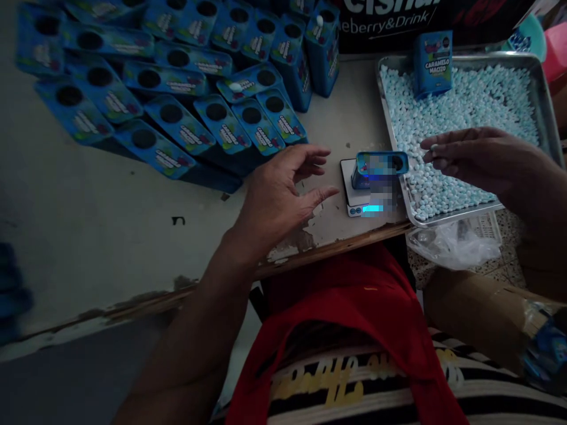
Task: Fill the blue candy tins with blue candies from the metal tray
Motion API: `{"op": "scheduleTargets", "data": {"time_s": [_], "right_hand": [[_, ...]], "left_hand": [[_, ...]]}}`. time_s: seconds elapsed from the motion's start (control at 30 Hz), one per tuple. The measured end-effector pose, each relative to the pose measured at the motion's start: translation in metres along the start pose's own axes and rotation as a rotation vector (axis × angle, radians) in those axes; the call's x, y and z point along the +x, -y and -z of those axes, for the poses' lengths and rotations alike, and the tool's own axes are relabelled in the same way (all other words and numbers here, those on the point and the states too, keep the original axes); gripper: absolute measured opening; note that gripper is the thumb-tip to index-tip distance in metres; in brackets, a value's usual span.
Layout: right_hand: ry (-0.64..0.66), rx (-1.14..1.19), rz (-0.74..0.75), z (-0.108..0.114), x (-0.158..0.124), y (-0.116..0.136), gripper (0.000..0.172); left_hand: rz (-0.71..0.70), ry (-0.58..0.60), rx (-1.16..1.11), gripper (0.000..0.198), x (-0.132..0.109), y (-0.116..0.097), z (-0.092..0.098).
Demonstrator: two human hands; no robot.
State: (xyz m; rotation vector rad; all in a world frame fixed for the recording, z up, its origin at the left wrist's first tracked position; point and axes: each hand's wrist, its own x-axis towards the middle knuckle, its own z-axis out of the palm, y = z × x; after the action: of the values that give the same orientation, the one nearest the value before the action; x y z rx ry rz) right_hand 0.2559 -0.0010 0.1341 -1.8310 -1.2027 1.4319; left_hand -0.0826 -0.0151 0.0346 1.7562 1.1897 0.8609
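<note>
My left hand (pixel 279 198) hovers above the table with its fingers spread, just left of a small white scale (pixel 352 198). A blue candy box (pixel 380 168) with a round hole in its top stands on the scale. My right hand (pixel 469 156) hangs over a metal tray (pixel 547 100) full of pale blue candies (pixel 465 100), right of the box. Its fingertips are pinched on a small pale candy (pixel 432 150).
Several blue boxes (pixel 177 82) lie stacked at the back left of the worn white table (pixel 88 224). Another blue box (pixel 433 62) stands in the tray. A clear plastic bag (pixel 452 245) and a cardboard box (pixel 478 313) sit below the table's right edge.
</note>
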Motion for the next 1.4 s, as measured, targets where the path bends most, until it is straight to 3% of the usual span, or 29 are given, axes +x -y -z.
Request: {"op": "scheduleTargets", "data": {"time_s": [0.17,0.4,0.5,0.67,0.8,0.93,1.03,1.17,1.3,1.4], "right_hand": [[0.085,-0.175,0.231,-0.018,-0.004,0.017,0.016],[0.161,-0.224,0.248,-0.036,0.006,0.021,0.016],[0.145,-0.235,0.254,-0.038,0.008,0.019,0.021],[0.024,-0.287,0.397,-0.046,0.013,0.010,0.036],[-0.012,-0.160,0.394,-0.049,0.014,0.009,0.043],[0.007,0.163,0.290,-0.037,0.030,0.009,0.046],[0.082,0.187,0.274,-0.042,0.055,0.009,0.043],[0.144,-0.248,0.613,-0.085,0.092,0.017,0.025],[0.115,-0.840,0.923,-0.121,0.132,0.027,0.039],[0.141,-0.970,1.041,-0.124,0.166,0.033,0.034]], "left_hand": [[-0.020,0.013,-0.007,0.059,0.008,-0.009,-0.007],[-0.074,0.027,-0.019,0.059,0.016,-0.009,-0.019],[-0.095,0.041,-0.031,0.056,0.017,-0.010,-0.023],[-0.096,0.006,0.020,0.053,0.024,-0.019,-0.037],[-0.185,-0.002,0.084,0.060,0.042,-0.026,-0.064],[-0.253,0.114,0.141,0.045,0.051,-0.034,-0.075],[-0.243,0.109,0.174,0.038,0.028,-0.042,-0.053],[-0.096,0.001,0.191,0.032,-0.034,-0.039,0.004],[0.141,-0.143,0.273,0.029,-0.106,-0.017,0.063],[0.255,-0.306,0.379,0.032,-0.158,0.012,0.105]]}}
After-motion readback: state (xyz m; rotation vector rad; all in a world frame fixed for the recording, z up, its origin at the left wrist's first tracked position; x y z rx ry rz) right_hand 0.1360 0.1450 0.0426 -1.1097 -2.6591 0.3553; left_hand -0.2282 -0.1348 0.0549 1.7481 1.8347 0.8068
